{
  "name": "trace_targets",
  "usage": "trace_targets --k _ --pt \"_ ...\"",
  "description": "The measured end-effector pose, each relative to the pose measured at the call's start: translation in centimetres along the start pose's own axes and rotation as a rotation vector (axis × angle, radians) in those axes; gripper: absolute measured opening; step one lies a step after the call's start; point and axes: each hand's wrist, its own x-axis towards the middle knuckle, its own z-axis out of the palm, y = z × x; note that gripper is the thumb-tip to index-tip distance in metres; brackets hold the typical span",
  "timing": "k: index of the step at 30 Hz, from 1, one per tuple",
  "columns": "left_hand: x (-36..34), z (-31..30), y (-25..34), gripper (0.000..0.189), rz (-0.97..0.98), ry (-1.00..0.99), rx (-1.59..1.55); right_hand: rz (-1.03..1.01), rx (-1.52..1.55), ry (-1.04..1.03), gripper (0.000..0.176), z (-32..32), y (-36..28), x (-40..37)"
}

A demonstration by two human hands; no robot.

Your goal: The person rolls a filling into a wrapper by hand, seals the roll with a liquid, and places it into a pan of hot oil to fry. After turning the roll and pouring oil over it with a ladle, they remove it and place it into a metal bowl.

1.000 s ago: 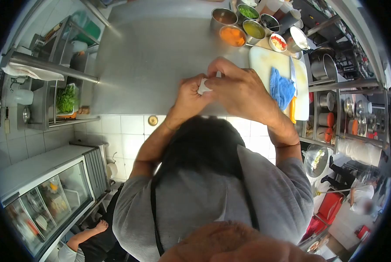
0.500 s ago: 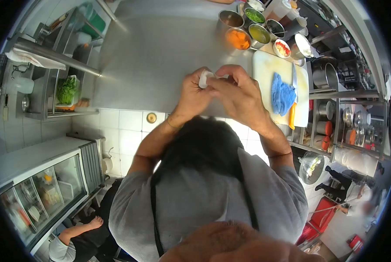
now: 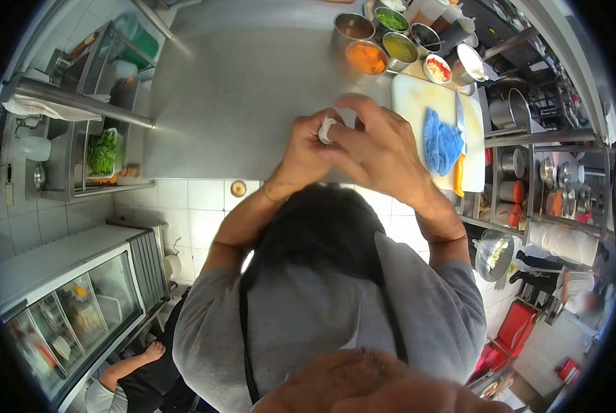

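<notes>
Over the front edge of the steel table, my two hands meet. My left hand has its fingers curled around a small white piece, like paper or tape; its exact kind does not show. My right hand is beside it with fingers spread. One right fingertip reaches to the white piece and seems to be inside or behind it. To the right lies a white cutting board with a crumpled blue cloth and a knife with a yellow handle.
Metal cups hold orange slices, chopped greens and yellow liquid. A small bowl of red and white bits stands near the board. At lower left are a glass-topped cooler and another person's arm.
My right hand's fingers have spread apart, with one finger lifted away from the white piece. The left hand stays curled at it. The view has shifted slightly.
</notes>
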Motion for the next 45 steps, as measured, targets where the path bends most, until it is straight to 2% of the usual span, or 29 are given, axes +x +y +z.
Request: trace_targets --k 3,6,9,12,18,21,24,27,30,33,36,42,45 --pt "0.1 0.0 0.1 0.026 0.031 0.019 0.075 -0.027 -0.003 -0.022 0.032 0.7 0.8 -0.2" --pt "0.0 0.0 0.0 0.023 -0.009 0.018 -0.016 0.037 0.312 0.114 0.033 1.1 1.2 -1.1" --pt "0.0 0.2 0.8 0.022 -0.038 0.020 -0.029 0.125 0.394 0.221 0.036 1.6 1.0 -0.7" --pt "0.1 0.5 1.7 0.025 -0.066 0.035 -0.014 0.073 0.436 0.180 0.038 1.7 1.4 -0.9" --pt "-0.1 0.2 1.5 0.016 -0.035 0.005 -0.008 0.000 0.346 0.188 0.032 1.8 1.2 -1.2" --pt "-0.1 0.0 1.1 0.018 -0.035 -0.006 0.043 -0.059 0.039 0.054 0.028 0.5 0.7 -0.9" --pt "-0.4 -0.1 0.5 0.020 -0.028 -0.028 0.151 -0.026 -0.033 -0.006 0.028 0.4 0.6 -0.7" --pt "0.2 0.3 0.9 0.020 -0.033 0.041 0.164 0.049 0.048 0.029 0.027 0.5 0.0 -0.8" --pt "0.6 0.7 1.2 0.020 -0.052 0.154 0.180 0.076 0.022 0.332 0.026 2.9 0.3 -1.9" --pt "0.8 0.7 1.8 0.019 -0.022 0.207 0.318 -0.053 -0.218 0.298 0.023 2.9 0.4 -1.7" --pt "0.9 1.0 1.6 0.018 0.024 0.226 0.447 -0.054 -0.249 0.365 0.020 3.6 0.4 -1.6" --pt "0.9 1.0 1.1 0.016 0.073 0.213 0.580 0.145 -0.074 0.221 0.011 2.8 -0.1 -1.0" --pt "0.9 1.0 0.4 0.016 0.069 0.187 0.568 0.075 -0.038 0.151 0.009 3.0 1.2 -0.9"
